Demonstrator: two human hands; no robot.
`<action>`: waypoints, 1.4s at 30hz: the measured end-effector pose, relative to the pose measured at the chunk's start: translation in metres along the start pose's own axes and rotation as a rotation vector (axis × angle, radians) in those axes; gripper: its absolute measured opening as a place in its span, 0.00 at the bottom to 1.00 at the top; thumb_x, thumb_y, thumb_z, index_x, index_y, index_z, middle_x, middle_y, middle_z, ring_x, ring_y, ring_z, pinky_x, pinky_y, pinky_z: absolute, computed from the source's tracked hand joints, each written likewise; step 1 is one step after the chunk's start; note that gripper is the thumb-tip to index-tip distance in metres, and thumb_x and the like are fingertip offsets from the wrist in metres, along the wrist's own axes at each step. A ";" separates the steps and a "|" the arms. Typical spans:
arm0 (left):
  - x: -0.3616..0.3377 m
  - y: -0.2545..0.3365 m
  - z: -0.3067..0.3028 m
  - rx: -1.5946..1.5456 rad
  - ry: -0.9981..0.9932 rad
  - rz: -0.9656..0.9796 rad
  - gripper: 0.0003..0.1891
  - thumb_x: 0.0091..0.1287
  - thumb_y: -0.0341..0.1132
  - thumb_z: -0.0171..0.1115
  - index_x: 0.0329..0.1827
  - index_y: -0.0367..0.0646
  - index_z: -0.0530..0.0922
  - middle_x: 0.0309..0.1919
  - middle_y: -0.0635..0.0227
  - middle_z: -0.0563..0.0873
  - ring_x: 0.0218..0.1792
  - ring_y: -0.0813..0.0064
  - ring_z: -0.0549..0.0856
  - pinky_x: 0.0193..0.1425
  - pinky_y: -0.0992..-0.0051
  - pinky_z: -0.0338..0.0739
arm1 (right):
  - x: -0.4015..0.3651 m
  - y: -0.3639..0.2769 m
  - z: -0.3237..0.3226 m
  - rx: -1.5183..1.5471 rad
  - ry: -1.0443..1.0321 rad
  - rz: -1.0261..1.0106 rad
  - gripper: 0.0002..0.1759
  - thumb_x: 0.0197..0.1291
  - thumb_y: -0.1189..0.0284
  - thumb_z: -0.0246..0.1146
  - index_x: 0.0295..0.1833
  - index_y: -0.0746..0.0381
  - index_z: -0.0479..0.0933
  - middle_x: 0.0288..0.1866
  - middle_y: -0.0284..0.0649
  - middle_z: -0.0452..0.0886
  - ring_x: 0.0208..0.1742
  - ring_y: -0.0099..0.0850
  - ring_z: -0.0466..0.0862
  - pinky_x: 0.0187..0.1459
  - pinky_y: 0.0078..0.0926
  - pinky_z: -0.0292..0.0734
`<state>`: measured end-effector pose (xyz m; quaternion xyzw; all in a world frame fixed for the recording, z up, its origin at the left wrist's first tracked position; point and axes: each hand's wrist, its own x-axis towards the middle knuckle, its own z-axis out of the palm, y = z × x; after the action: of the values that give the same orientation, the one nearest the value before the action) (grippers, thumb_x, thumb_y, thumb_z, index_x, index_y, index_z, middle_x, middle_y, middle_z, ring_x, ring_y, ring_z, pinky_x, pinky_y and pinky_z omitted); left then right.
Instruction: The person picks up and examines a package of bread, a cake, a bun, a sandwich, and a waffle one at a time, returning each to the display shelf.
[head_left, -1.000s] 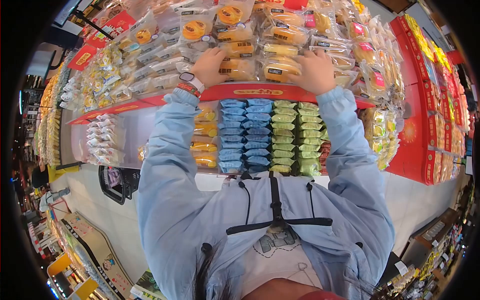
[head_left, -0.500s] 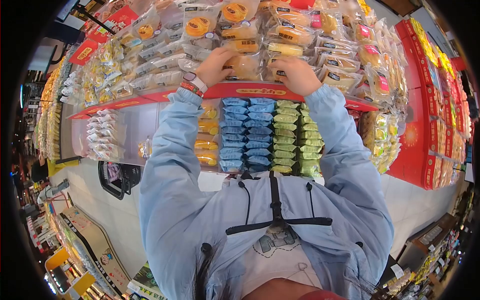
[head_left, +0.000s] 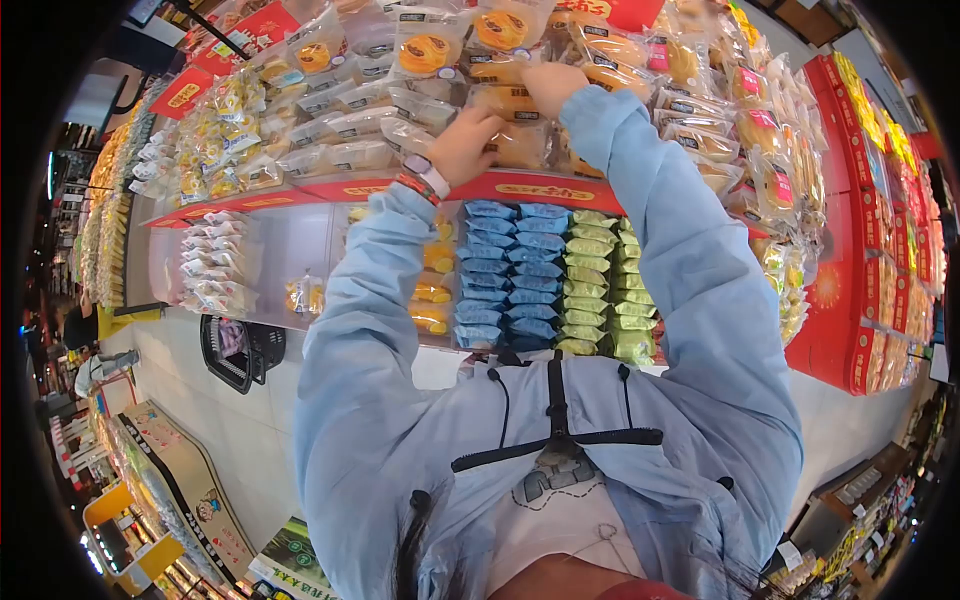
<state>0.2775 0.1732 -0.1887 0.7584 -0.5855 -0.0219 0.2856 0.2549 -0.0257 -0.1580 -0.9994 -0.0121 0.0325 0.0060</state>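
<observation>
At the front of the upper shelf, my left hand has its fingers bent against the left edge of a clear-wrapped bread. My right hand reaches across to the same column, slightly farther back. Its fingers are curled at a second packaged bread, with the tips partly hidden. Behind these, round pastries in clear bags lie on the pile. A watch and a red bracelet are on my left wrist.
A red shelf edge runs below my hands. Under it stand stacks of blue packets and green packets. A black basket sits on the floor at left. Red display shelving rises at right.
My right hand has moved left and farther back, from the neighbouring column to the bread column beside my left hand. My left hand stays at the front bread's left edge. The view shifts slightly.
</observation>
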 end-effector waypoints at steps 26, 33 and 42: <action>-0.009 0.020 0.027 0.321 0.247 -0.058 0.28 0.53 0.55 0.59 0.46 0.40 0.73 0.45 0.58 0.74 0.51 0.56 0.71 0.62 0.53 0.58 | 0.014 -0.037 -0.071 -0.388 0.362 -0.632 0.26 0.49 0.74 0.60 0.57 0.46 0.70 0.39 0.33 0.77 0.49 0.37 0.75 0.50 0.32 0.71; -0.012 0.017 0.029 0.316 0.295 -0.057 0.29 0.52 0.54 0.61 0.50 0.41 0.73 0.47 0.60 0.74 0.51 0.58 0.72 0.56 0.60 0.64 | 0.035 -0.048 -0.005 -0.025 0.364 -0.711 0.27 0.52 0.76 0.56 0.61 0.50 0.66 0.51 0.42 0.74 0.54 0.41 0.73 0.55 0.34 0.69; -0.010 0.021 0.027 0.329 0.318 -0.062 0.27 0.49 0.54 0.63 0.46 0.42 0.76 0.45 0.60 0.76 0.50 0.60 0.74 0.55 0.61 0.64 | 0.017 -0.008 0.011 0.240 -0.034 -0.285 0.29 0.50 0.70 0.63 0.61 0.49 0.68 0.57 0.47 0.71 0.55 0.45 0.74 0.53 0.37 0.71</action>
<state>0.2462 0.1683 -0.2049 0.8063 -0.5052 0.1851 0.2459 0.2709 -0.0175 -0.1702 -0.9789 -0.1499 0.0493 0.1296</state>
